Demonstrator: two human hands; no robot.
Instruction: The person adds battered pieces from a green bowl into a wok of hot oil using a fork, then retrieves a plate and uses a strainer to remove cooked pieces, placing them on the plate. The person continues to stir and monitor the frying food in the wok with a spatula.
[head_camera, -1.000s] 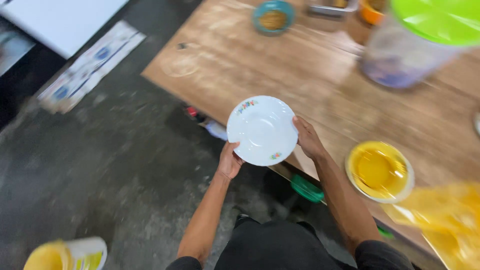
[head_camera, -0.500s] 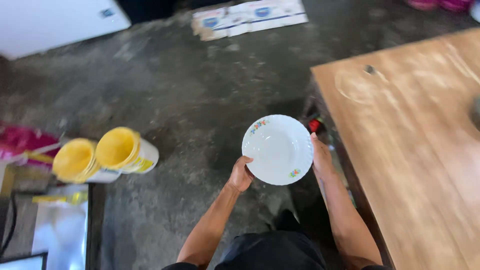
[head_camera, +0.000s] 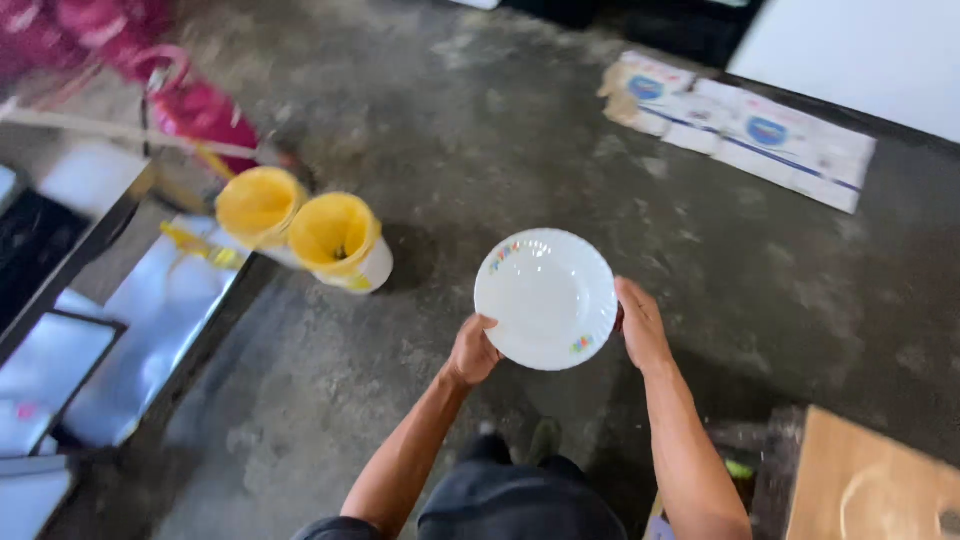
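Both hands have the white plate (head_camera: 545, 298) out over the concrete floor (head_camera: 480, 120), left hand (head_camera: 472, 352) gripping the near-left rim, right hand (head_camera: 640, 325) clamped on the right edge. Two yellow tubs (head_camera: 300, 230), probably buckets, sit on the floor up-left of the fingers.

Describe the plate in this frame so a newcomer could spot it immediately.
Over the grey concrete floor, at picture centre, the left hand and right hand hold a white plate by its opposite edges. Its scalloped rim and small floral prints set it apart from the yellow-lidded tubs nearby.
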